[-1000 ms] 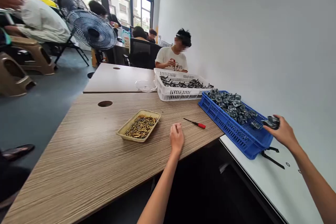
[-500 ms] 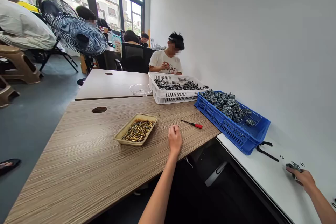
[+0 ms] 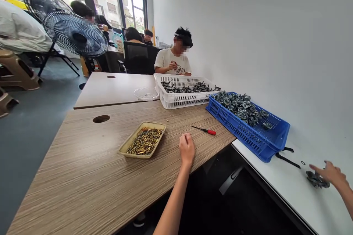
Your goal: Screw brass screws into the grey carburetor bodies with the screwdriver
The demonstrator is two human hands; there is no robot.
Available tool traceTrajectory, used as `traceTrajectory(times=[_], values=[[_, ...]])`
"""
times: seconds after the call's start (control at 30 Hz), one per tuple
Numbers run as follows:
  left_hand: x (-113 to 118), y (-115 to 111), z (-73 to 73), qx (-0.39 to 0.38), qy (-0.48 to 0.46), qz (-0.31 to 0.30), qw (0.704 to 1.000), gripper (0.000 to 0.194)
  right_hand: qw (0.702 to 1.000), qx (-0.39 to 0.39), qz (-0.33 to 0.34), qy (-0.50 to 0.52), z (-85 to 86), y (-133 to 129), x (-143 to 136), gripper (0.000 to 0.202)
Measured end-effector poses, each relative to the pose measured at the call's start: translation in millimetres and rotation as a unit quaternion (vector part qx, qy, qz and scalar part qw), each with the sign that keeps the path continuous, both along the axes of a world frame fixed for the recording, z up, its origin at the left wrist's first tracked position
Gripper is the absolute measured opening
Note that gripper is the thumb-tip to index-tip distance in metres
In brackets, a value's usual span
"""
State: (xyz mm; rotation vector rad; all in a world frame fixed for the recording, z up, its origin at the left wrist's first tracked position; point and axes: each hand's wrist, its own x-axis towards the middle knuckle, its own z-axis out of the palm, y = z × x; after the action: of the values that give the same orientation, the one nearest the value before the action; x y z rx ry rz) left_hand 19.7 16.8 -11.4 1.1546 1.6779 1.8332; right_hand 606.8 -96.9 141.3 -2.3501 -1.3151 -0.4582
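Note:
My left hand [image 3: 186,149] rests on the wood-grain table with its fingers curled closed; whatever may be inside them is hidden. Just beyond it lies a screwdriver [image 3: 210,132] with a red handle and dark shaft. To its left stands a beige tray [image 3: 124,150] filled with brass-coloured and grey screws [image 3: 146,142]. On the white surface at far right, my right hand [image 3: 332,174] hovers with spread fingers beside a grey metal fitting [image 3: 317,180], which sits on the surface. A small black ring [image 3: 303,162] lies near that fitting.
A blue crate [image 3: 248,137] holding many metal fittings [image 3: 244,108] stands right of the table. Behind it a white crate [image 3: 182,100] contains dark parts. Black strips [image 3: 288,161] lie by the blue crate. A co-worker [image 3: 173,58] sits opposite; a fan [image 3: 78,36] stands left.
My right hand has let go of the metal fitting and its fingers have spread. My left hand stays closed on the table. The view has shifted slightly.

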Motion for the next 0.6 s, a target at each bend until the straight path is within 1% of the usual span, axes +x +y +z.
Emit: traceTrajectory(times=[0.03, 0.07, 0.13, 0.17, 0.23, 0.27, 0.3, 0.37, 0.43, 0.5, 0.6], values=[[0, 0, -0.6, -0.003, 0.004, -0.004, 1.0, 0.036, 0.999, 0.007, -0.022, 0.023, 13.1, 15, -1, 0.09], [-1, 0, -1.3, -0.006, 0.007, -0.008, 1.0, 0.036, 0.999, 0.014, -0.013, 0.029, 26.7, 32, -6, 0.089], [-2, 1, -2.9, -0.013, 0.013, -0.013, 1.0, 0.037, 0.998, -0.009, 0.054, 0.042, 52.3, 71, -26, 0.076], [-2, 1, -3.7, -0.017, 0.016, -0.014, 1.0, 0.038, 0.993, -0.042, 0.089, 0.057, 62.4, 94, -41, 0.066], [-3, 2, -5.2, -0.023, 0.022, -0.008, 0.999, 0.038, 0.986, -0.072, 0.136, 0.071, 74.0, 144, -72, 0.047], [-4, 2, -5.9, -0.025, 0.024, -0.004, 0.999, 0.038, 0.981, -0.088, 0.152, 0.076, 75.1, 170, -87, 0.039], [-4, 3, -6.5, -0.028, 0.026, 0.001, 0.999, 0.038, 0.977, -0.109, 0.167, 0.081, 73.1, 197, -102, 0.032], [-4, 4, -7.6, -0.036, 0.029, 0.009, 0.999, 0.039, 0.961, -0.17, 0.192, 0.099, 62.1, 247, -127, 0.023], [-5, 5, -8.6, -0.045, 0.033, 0.013, 0.998, 0.041, 0.945, -0.239, 0.186, 0.123, 45.3, 287, -145, 0.023], [-6, 5, -9.2, -0.051, 0.038, 0.016, 0.998, 0.042, 0.927, -0.298, 0.17, 0.15, 26.8, 313, -158, 0.03], [-6, 5, -9.1, -0.063, 0.05, 0.021, 0.997, 0.042, 0.906, -0.346, 0.161, 0.184, 0.6, 331, -169, 0.041]])
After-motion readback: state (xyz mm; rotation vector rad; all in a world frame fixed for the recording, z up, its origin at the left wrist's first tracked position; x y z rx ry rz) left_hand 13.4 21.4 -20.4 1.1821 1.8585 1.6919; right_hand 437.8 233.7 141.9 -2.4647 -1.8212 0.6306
